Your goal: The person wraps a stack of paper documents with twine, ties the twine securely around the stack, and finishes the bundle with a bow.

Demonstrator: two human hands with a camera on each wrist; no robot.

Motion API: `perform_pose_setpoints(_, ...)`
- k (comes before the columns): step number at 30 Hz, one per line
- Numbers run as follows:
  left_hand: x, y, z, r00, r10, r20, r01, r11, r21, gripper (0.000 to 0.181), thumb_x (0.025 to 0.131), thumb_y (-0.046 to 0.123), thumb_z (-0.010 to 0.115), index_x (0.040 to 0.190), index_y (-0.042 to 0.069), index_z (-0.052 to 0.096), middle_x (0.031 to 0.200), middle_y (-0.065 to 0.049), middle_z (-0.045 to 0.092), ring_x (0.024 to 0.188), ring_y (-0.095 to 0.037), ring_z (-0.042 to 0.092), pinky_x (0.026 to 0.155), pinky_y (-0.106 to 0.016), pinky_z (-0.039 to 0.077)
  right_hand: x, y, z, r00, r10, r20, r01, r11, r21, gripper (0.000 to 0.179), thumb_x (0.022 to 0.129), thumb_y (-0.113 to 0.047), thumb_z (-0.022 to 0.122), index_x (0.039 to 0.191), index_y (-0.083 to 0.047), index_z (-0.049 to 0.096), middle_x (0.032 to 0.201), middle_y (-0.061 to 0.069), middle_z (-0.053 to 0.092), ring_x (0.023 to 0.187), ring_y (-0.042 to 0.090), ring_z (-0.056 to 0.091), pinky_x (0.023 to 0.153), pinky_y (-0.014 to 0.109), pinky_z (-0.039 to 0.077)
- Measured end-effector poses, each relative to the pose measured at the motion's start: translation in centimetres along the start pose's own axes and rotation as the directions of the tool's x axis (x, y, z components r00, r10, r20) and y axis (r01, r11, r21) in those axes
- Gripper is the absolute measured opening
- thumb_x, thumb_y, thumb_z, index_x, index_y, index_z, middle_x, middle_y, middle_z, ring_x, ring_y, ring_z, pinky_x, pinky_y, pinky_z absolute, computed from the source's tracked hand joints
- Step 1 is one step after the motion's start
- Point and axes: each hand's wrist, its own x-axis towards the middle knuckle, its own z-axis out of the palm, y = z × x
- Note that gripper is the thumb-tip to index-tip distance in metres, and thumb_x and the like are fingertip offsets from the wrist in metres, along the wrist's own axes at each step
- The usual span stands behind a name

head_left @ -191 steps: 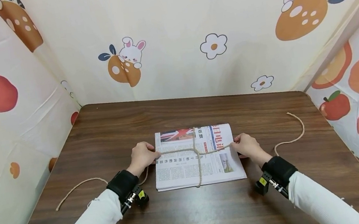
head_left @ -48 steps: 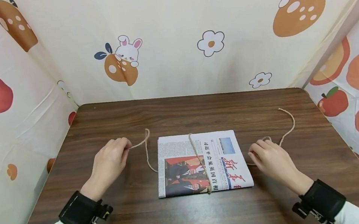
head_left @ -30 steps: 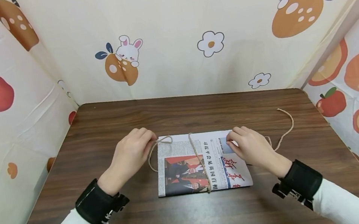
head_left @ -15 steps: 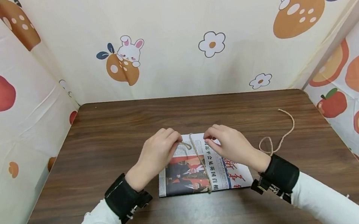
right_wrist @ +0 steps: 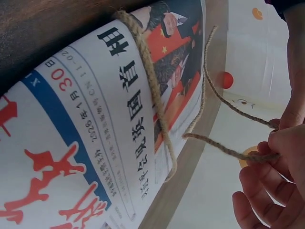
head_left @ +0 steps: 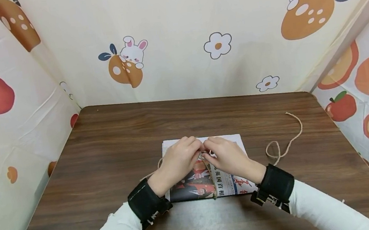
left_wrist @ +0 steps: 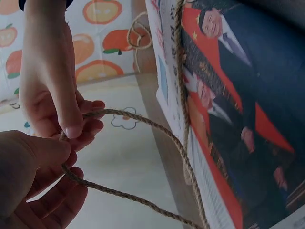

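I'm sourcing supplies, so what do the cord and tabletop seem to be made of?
The cord looks like matte natural fiber, perhaps jute: its twisted brown strands show in the wrist views. The tabletop shows dark wood grain with a soft sheen, so wood or wood-look laminate; I can't tell which.

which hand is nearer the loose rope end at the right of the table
Right. The right hand is above the newspaper, to the left of the loose rope end; the left hand is also above the newspaper but farther left.
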Motion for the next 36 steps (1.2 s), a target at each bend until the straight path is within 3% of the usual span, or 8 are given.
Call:
perform_pose_setpoints(9,-0.7,-0.4,0.1,0.998,-0.045,0.047,0.046,0.999,-0.005,0.006,0.082,0.009,0.065,0.084,0.014,0.063,0.084,0.003,0.058,0.077,-0.012,0.056,0.066,-0.026,0.047,-0.6,0.3,-0.3,0.999,0.043,0.017,-0.044,0.999,0.017,0.006,0.084,-0.012,0.064,0.085,-0.016,0.06,0.074,-0.009,0.056,0.064,0.004,0.051,0.055,0.02,0.042)
perform_pose_setpoints(14,-1.5,-1.0,-0.2,0.993,-0.094,0.071,0.091,0.995,0.035,0.007,0.081,0.011,0.067,0.084,0.015,0.063,0.084,0.004,0.059,0.078,-0.011,0.058,0.062,-0.026,0.047,-1.2,1.0,-0.7,0.994,0.102,0.044,-0.103,0.995,0.015,0.007,0.084,-0.012,0.063,0.084,-0.017,0.059,0.073,-0.009,0.055,0.063,0.003,0.049,0.056,0.02,0.04)
perform_pose_setpoints(23,-3.3,-2.6,-0.3,0.969,-0.21,0.13,0.199,0.975,0.095,0.006,0.08,0.012,0.067,0.083,0.016,0.064,0.084,0.004,0.06,0.08,-0.012,0.059,0.061,-0.028,0.049,-2.3,2.4,-1.6,0.975,0.222,0.023,-0.222,0.975,0.01,0.005,0.085,-0.013,0.062,0.084,-0.014,0.057,0.067,-0.007,0.052,0.054,0.004,0.042,0.049,0.02,0.034)
perform_pose_setpoints(28,-4.3,-3.7,-0.1,0.947,-0.274,0.168,0.257,0.96,0.115,0.005,0.081,0.014,0.067,0.083,0.017,0.064,0.084,0.004,0.06,0.079,-0.013,0.058,0.063,-0.029,0.048,-3.2,3.4,-2.2,0.96,0.279,-0.005,-0.279,0.96,0.006,0.006,0.086,-0.012,0.061,0.084,-0.013,0.055,0.066,-0.006,0.052,0.052,0.005,0.041,0.048,0.021,0.034)
perform_pose_setpoints(36,-5.7,-5.4,0.6,0.925,-0.302,0.23,0.268,0.949,0.168,0.006,0.083,0.015,0.066,0.089,0.014,0.068,0.087,0.0,0.06,0.079,-0.016,0.058,0.062,-0.028,0.048,-4.3,4.9,-2.8,0.936,0.352,-0.011,-0.352,0.936,0.015,0.007,0.087,-0.012,0.059,0.088,-0.01,0.053,0.067,-0.003,0.053,0.053,0.007,0.043,0.049,0.023,0.035)
